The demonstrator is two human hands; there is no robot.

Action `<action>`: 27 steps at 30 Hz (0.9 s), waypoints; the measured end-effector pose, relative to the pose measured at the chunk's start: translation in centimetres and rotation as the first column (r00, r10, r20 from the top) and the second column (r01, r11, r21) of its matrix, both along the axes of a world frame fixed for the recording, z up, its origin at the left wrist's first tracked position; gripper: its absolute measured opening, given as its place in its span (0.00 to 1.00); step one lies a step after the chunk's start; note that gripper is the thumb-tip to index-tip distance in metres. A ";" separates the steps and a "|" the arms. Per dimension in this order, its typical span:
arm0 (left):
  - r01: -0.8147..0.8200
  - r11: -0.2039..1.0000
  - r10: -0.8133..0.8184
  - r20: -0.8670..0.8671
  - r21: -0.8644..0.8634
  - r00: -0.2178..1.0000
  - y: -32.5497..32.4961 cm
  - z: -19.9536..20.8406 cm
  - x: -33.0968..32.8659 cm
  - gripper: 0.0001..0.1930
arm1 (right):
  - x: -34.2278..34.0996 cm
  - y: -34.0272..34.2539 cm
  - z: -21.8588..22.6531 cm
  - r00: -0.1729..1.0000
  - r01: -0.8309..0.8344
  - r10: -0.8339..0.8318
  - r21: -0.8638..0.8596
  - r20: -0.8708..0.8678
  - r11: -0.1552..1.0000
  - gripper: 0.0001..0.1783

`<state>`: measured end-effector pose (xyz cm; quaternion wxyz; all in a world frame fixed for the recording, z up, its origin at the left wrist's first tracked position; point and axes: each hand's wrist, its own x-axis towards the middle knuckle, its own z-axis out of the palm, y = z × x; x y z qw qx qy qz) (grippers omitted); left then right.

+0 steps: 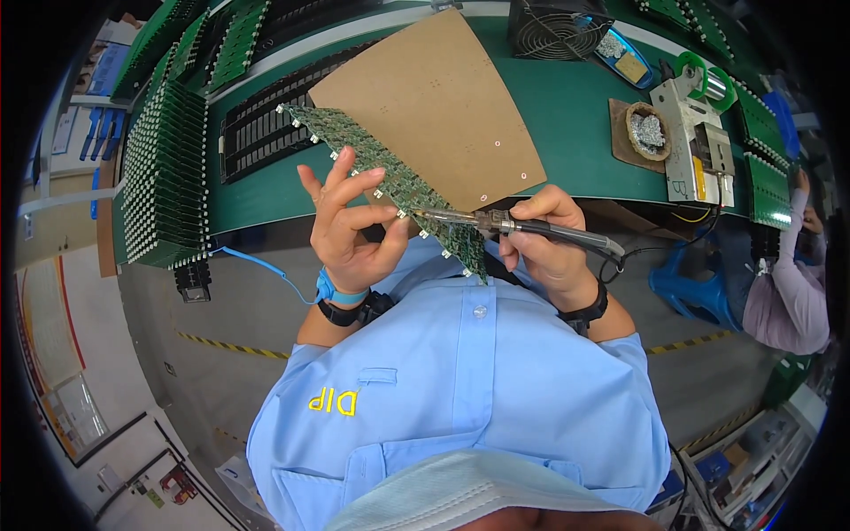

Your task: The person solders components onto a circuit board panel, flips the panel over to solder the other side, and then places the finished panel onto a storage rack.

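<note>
My left hand (350, 234) pinches the near edge of a long green circuit board panel (390, 164) with thumb and forefinger, the other fingers raised. The panel is tilted on a slant in front of my chest, with small white connectors along its left edge. In my right hand (567, 261) is a soldering iron (562, 233), its tip pointing left over the panel, close to my left fingertips. Whether the tip touches the panel I cannot tell. A blue wrist strap (335, 292) with a coiled cord circles my left wrist.
Brown board (434, 97) lies on the green bench (584, 133). Right: a small fan (558, 35), blue sponge tray (624, 57), bowl of silvery scraps (648, 133) and solder feeder (691, 133). Left: stacked green boards (164, 177) and a black rack (274, 115). Another person (788, 292) sits far right.
</note>
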<state>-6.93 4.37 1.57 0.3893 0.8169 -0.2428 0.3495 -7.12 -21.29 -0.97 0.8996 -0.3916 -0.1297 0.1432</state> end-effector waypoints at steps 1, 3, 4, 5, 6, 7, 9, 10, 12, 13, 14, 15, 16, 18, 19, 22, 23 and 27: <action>0.001 1.000 -0.001 0.002 -0.003 1.000 0.0 0.0 0.0 0.10 | 0.1 0.0 -0.1 1.000 -0.008 0.008 0.009 -0.001 1.000 0.12; 0.002 1.000 -0.002 0.003 -0.006 1.000 0.0 0.0 0.0 0.10 | 0.2 0.0 -0.1 1.000 -0.017 0.017 0.018 -0.003 1.000 0.12; 0.003 1.000 -0.003 0.004 -0.005 1.000 0.0 0.0 0.0 0.10 | 0.2 0.0 0.0 1.000 -0.020 0.020 0.016 -0.004 1.000 0.12; 0.003 1.000 -0.003 0.005 -0.005 1.000 0.0 0.0 0.1 0.10 | 0.2 0.0 0.0 1.000 -0.023 0.023 0.014 -0.005 1.000 0.12; 0.003 1.000 -0.003 0.007 -0.004 1.000 0.0 0.0 0.1 0.10 | 0.3 0.0 0.1 1.000 -0.026 0.026 0.011 -0.005 1.000 0.12; 0.002 1.000 -0.002 0.007 -0.005 1.000 0.0 0.0 0.1 0.10 | 0.3 0.0 0.2 1.000 -0.027 0.027 0.011 -0.005 1.000 0.12; 0.008 1.000 -0.008 0.008 -0.007 1.000 0.0 -0.1 0.1 0.09 | 0.3 0.0 0.3 1.000 -0.016 0.017 -0.007 0.019 1.000 0.11; 0.011 1.000 -0.011 0.009 -0.008 1.000 0.1 -0.2 0.1 0.09 | 0.3 0.0 0.4 0.999 -0.011 0.012 -0.016 0.031 1.000 0.11; 0.011 1.000 -0.011 0.009 -0.008 1.000 0.0 -0.1 0.1 0.09 | 0.3 0.0 0.4 1.000 -0.010 0.010 -0.019 0.027 1.000 0.11; 0.010 1.000 -0.010 0.009 -0.008 1.000 0.0 -0.1 0.1 0.09 | 0.3 0.0 0.5 1.000 -0.008 0.009 -0.023 0.023 1.000 0.12; 0.010 1.000 -0.010 0.008 -0.008 1.000 0.0 -0.1 0.1 0.09 | 0.2 -0.1 0.5 1.000 -0.007 0.008 -0.027 0.019 1.000 0.12; 0.010 1.000 -0.009 0.009 -0.008 1.000 0.0 0.0 0.1 0.09 | 0.3 -0.1 0.5 1.000 -0.007 0.008 -0.028 0.019 1.000 0.12; 0.007 1.000 -0.007 0.007 -0.007 1.000 0.0 0.0 0.1 0.09 | 0.3 0.0 0.5 1.000 -0.016 0.016 -0.005 -0.011 1.000 0.12; 0.002 1.000 -0.002 0.003 -0.004 1.000 0.0 0.0 0.1 0.09 | 0.3 0.0 0.5 0.997 -0.033 0.035 0.040 -0.070 0.999 0.13; 0.002 1.000 -0.002 0.003 -0.004 1.000 0.0 0.0 0.1 0.09 | 0.3 0.0 0.4 0.997 -0.033 0.036 0.040 -0.070 0.999 0.13; 0.001 1.000 -0.001 0.002 -0.001 1.000 0.0 0.1 0.1 0.09 | 0.3 -0.1 0.4 0.997 -0.052 0.055 0.056 -0.056 0.997 0.14; -0.001 1.000 0.001 0.002 -0.001 1.000 0.0 0.2 0.1 0.09 | 0.3 0.0 0.4 0.997 -0.054 0.057 0.055 -0.056 0.997 0.14; 0.000 1.000 0.000 -0.002 0.001 1.000 -0.2 0.4 0.1 0.09 | 0.4 0.2 0.4 0.997 0.003 -0.002 -0.017 0.078 1.000 0.14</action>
